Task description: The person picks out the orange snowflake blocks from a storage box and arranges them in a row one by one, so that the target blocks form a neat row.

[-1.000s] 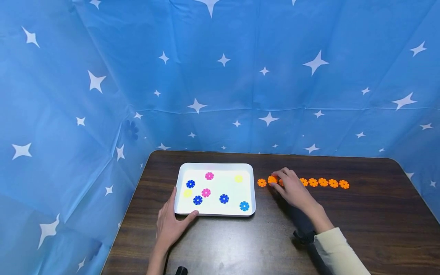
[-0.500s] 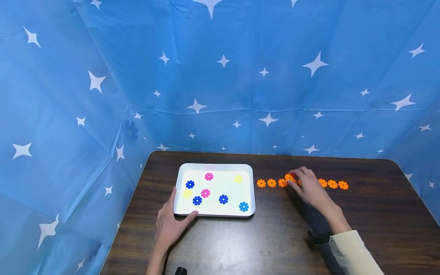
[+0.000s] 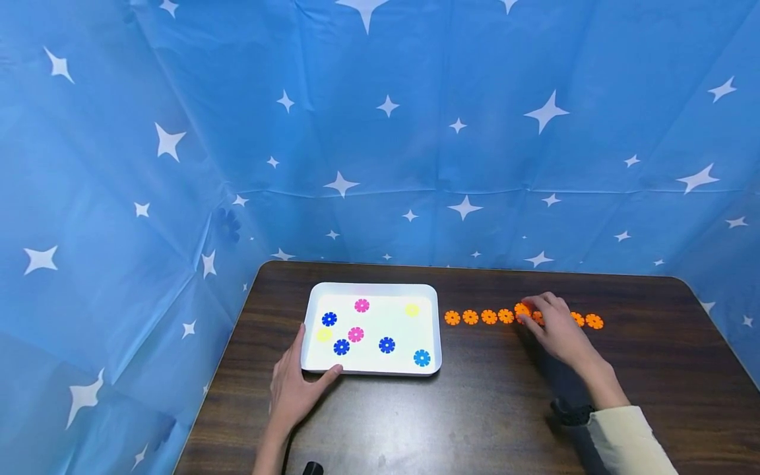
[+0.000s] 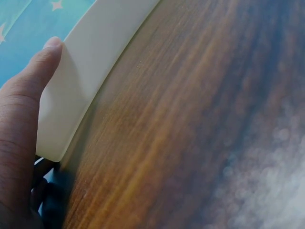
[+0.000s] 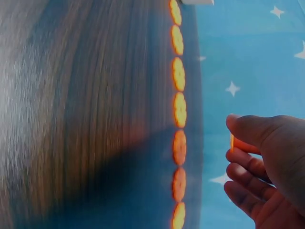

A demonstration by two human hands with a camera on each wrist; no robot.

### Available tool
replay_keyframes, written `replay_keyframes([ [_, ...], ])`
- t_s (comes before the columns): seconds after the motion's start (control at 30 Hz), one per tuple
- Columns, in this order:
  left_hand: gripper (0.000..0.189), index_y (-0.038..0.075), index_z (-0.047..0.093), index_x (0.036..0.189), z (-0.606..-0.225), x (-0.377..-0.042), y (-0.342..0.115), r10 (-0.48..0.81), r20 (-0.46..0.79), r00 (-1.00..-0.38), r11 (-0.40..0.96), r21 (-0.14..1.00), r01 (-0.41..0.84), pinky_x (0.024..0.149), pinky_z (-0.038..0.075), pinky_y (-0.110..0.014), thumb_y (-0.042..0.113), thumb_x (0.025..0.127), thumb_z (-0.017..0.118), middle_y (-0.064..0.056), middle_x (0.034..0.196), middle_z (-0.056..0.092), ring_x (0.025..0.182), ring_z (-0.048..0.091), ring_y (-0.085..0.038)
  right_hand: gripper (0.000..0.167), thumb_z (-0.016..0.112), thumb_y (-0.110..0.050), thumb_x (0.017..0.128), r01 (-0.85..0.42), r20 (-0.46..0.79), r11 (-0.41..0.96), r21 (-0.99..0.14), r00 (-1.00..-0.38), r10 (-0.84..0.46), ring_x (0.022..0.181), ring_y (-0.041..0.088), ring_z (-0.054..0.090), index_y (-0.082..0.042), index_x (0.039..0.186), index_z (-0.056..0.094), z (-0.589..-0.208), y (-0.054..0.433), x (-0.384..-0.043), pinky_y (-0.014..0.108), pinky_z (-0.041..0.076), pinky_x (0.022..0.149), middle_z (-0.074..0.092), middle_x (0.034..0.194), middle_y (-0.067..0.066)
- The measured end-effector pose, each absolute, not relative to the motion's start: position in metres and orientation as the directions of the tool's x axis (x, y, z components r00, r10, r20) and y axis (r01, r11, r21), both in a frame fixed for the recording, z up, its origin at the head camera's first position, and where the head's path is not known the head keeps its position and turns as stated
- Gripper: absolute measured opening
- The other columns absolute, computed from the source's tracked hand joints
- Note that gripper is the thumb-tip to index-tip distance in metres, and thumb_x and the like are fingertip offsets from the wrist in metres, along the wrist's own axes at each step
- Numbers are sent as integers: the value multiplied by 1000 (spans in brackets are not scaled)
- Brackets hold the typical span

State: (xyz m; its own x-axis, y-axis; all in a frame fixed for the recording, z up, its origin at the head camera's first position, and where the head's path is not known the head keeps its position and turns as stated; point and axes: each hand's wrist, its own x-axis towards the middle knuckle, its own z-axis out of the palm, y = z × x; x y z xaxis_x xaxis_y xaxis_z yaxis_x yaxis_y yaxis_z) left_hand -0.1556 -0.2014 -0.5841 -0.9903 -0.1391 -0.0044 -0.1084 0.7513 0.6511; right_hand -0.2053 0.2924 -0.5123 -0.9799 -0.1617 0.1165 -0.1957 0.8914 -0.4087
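My left hand (image 3: 293,389) holds the near left corner of a white tray (image 3: 374,371), the thumb against its front wall. In the left wrist view the thumb (image 4: 28,95) lies along the tray wall (image 4: 90,57), and the other fingers are mostly hidden. Flower-shaped plastic discs lie in the tray: blue (image 3: 387,345), pink (image 3: 361,305), yellow (image 3: 412,310) and light blue (image 3: 422,358). My right hand (image 3: 561,333) pinches an orange disc (image 5: 232,142) between thumb and fingertips, over a row of orange discs (image 3: 470,317) that it partly hides.
The row runs from beside the tray towards the right on the dark wooden table (image 3: 475,415). A blue cloth with white stars (image 3: 356,132) hangs behind and to the left. A small black object (image 3: 313,468) shows at the bottom edge.
My right hand has moved rightward along the row with the pinched orange disc, uncovering discs on the left and covering others farther right. The left hand and tray stay put.
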Motion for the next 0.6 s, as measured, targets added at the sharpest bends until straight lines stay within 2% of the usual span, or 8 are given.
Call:
replay_keyframes([
  [0.2,116,25,13,165,-584,-155,-201,-141,-5,-990,752,650,-111,119,26,-57,70,78,75,-7,169,31,149,40,-34,37,68,-16,98,-168,121,895,-414,-984,-129,104,40,54,7,127,62,-513,307,-204,60,51,89,60,118,26],
  [0.6,116,27,12,165,-582,-156,-201,-145,-14,-989,755,645,-120,118,28,-56,70,78,75,-6,169,31,148,41,-33,38,67,-18,99,-103,104,906,-410,-992,-66,108,46,53,9,125,62,-521,331,-201,65,49,93,59,119,30],
])
